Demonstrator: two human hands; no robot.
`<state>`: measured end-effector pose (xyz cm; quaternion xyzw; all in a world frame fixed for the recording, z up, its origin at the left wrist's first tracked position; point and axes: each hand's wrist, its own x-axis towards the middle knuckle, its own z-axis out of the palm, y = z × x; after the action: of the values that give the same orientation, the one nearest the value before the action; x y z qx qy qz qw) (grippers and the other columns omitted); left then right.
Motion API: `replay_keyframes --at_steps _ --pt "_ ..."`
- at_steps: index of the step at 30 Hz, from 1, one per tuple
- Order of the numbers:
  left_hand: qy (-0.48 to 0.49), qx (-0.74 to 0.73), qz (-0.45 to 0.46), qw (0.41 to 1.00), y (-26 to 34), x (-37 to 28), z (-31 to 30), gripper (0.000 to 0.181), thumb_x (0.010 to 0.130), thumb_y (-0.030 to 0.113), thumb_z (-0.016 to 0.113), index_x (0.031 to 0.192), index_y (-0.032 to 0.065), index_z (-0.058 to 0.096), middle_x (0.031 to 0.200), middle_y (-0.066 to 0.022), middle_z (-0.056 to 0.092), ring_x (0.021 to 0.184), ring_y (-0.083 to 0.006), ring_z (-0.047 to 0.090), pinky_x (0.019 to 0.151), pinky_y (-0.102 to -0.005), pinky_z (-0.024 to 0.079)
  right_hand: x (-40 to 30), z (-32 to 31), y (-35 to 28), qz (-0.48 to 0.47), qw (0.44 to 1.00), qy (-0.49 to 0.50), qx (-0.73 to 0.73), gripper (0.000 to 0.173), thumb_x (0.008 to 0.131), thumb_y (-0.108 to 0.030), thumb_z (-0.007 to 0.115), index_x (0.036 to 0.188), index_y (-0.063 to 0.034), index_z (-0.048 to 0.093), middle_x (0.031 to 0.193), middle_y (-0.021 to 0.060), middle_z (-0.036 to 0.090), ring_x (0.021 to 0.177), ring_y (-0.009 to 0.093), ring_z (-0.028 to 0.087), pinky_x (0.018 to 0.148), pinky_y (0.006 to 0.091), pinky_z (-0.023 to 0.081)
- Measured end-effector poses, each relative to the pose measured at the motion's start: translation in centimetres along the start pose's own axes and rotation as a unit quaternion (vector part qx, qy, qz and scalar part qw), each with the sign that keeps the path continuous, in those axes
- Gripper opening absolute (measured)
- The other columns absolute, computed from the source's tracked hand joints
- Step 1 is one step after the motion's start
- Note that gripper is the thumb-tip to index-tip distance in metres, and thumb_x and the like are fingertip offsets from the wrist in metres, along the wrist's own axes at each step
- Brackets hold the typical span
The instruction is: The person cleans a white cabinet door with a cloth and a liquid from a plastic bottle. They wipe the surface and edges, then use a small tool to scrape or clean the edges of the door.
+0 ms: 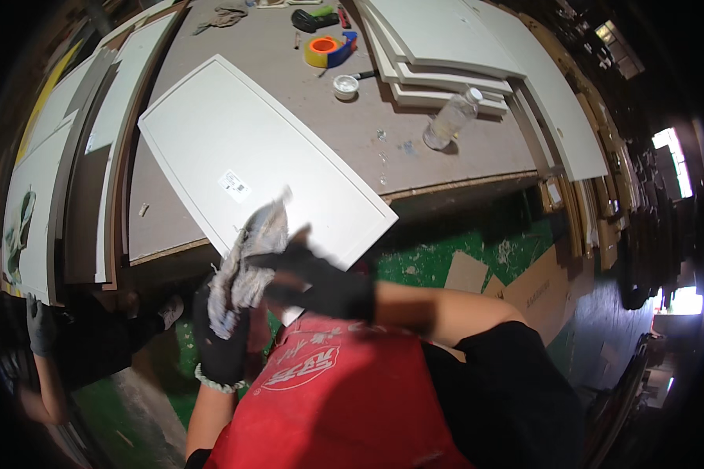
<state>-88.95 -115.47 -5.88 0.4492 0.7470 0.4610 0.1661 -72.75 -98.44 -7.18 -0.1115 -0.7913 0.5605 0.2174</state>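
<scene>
My left hand (223,343), in a black glove with a pale beaded bracelet at the wrist, grips a stained grey-white rag (249,264). The rag's upper end is blurred over a white panel (264,140). In a black glove too, my right hand (325,281) is beside the rag, blurred, with its fingers apart. Whether its fingertips touch the cloth is unclear. The panel has a narrow raised rim and a printed label (234,185). It lies slantwise on the grey-brown table (170,225), its near end jutting past the table edge towards my red apron (328,398).
A tape dispenser (330,50), a small white tub (345,87) and a tilted clear bottle (452,119) are on the table. White panels are stacked at right (446,35) and left (41,176). Another person's gloved hand (41,325) touches the left stack. Cardboard (534,287) covers part of the green floor.
</scene>
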Motion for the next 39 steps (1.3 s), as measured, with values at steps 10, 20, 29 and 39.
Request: replay_keyframes --at_steps 10,20,29,39 --pt "0.088 0.274 0.129 0.949 -1.7 10.9 7.9 0.047 0.077 0.009 0.075 0.121 0.0011 0.061 0.120 -0.0185 0.063 0.114 -0.0347 0.058 0.099 -0.0413 0.046 -11.0 -37.2 21.2 0.157 0.823 0.325 -0.439 0.028 0.093 -0.025 0.053 0.104 -0.0034 0.068 0.109 0.0206 0.066 0.106 0.037 0.062 0.093 0.0454 0.048" --pt "-0.125 0.166 0.189 0.960 3.8 7.4 24.6 0.020 0.079 0.013 0.071 0.098 0.0071 0.068 0.110 -0.0130 0.067 0.107 -0.0338 0.061 0.089 -0.0433 0.050 -9.4 -43.6 30.2 0.129 0.872 0.264 -0.391 0.038 0.082 -0.018 0.065 0.118 -0.0050 0.065 0.120 0.0213 0.064 0.115 0.037 0.059 0.098 0.0426 0.047" --pt "0.006 0.232 -0.117 0.966 4.4 9.5 15.5 0.017 0.093 0.015 0.059 0.103 0.0034 0.066 0.096 -0.0186 0.069 0.090 -0.0352 0.066 0.082 -0.0413 0.052 -13.8 -42.3 23.2 0.350 0.832 0.297 -0.310 0.026 0.088 -0.022 0.062 0.106 -0.0028 0.062 0.083 0.0114 0.067 0.073 0.020 0.064 0.068 0.0351 0.051" --pt "0.168 0.350 0.095 0.917 -2.1 13.6 23.3 0.039 0.079 0.027 0.074 0.111 0.0071 0.066 0.117 -0.0175 0.064 0.107 -0.0364 0.061 0.093 -0.0459 0.049 -7.7 -20.6 12.2 0.138 0.978 0.077 -0.137 0.018 0.089 -0.015 0.067 0.101 -0.0027 0.061 0.086 0.0136 0.063 0.081 0.025 0.062 0.073 0.0349 0.050"
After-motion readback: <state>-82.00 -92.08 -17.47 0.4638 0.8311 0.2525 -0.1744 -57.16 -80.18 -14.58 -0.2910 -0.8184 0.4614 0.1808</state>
